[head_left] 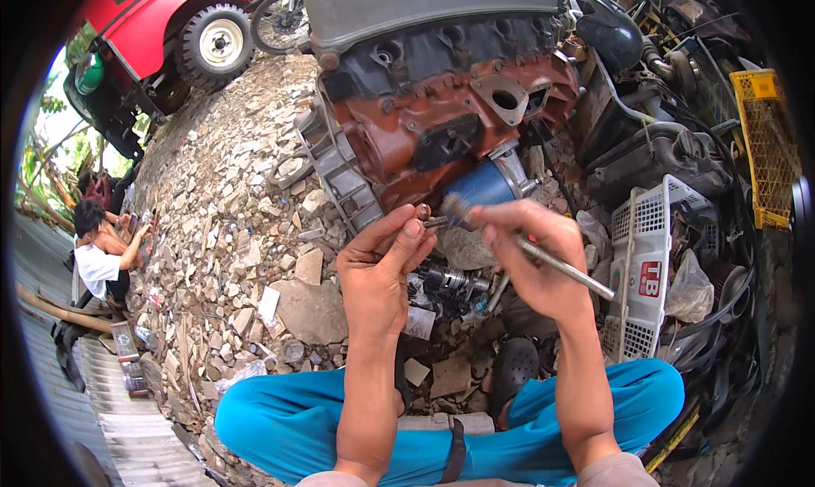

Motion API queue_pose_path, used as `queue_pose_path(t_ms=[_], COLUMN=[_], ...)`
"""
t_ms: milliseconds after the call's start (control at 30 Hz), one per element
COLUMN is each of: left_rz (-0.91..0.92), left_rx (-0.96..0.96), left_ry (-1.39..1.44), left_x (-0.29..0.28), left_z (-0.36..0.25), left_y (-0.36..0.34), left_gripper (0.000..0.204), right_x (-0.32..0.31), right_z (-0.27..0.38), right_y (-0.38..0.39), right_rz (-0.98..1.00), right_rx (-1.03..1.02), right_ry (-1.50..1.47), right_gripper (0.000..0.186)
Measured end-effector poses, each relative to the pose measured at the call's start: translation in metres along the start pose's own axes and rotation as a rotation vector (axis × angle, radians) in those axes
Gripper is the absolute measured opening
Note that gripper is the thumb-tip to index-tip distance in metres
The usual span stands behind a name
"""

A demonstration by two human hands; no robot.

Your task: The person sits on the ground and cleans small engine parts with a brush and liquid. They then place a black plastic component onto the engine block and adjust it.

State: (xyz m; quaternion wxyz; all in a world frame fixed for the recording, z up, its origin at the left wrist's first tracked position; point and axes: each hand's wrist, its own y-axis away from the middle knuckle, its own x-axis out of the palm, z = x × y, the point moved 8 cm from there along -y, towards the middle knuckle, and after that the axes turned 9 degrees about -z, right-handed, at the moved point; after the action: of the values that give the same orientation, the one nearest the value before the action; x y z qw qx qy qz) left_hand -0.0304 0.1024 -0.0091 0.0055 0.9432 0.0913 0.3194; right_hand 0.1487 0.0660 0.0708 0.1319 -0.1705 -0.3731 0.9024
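Small bolt (437, 221) in left hand (379, 256), between thumb and forefinger.

I am looking down at stony ground (212, 207), and my dark shoe (515, 370) is resting on it. Ahead of me, the engine (382, 139) is standing over the stones, its base partly hidden. To my left, a flat slab (310, 313) is lying with a white card (268, 304) just beside it; a clear bag (244, 373) is lying nearer me. Farther off, a tyre (191, 50) is standing on the stones.
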Motion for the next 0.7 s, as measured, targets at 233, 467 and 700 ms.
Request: queue_pose_path(t_ms=[233,467,700], left_rz=[-0.004,-0.012,0.034], left_rx=[-0.075,0.035,0.124], left_ry=[-0.026,-0.184,-0.323], left_x=[-0.003,0.000,0.006], left_z=[0.004,-0.003,-0.014], left_y=[-0.001,0.000,0.005], left_gripper=[0.022,0.022,0.023], right_x=[0.009,0.010,0.000], right_z=[0.001,-0.005,-0.019], right_y=[0.005,0.006,0.006], right_rz=[0.188,0.145,0.035], right_rx=[0.049,0.108,0.234], right_ry=[-0.136,-0.200,-0.350], right_gripper=[0.017,0.015,0.014])
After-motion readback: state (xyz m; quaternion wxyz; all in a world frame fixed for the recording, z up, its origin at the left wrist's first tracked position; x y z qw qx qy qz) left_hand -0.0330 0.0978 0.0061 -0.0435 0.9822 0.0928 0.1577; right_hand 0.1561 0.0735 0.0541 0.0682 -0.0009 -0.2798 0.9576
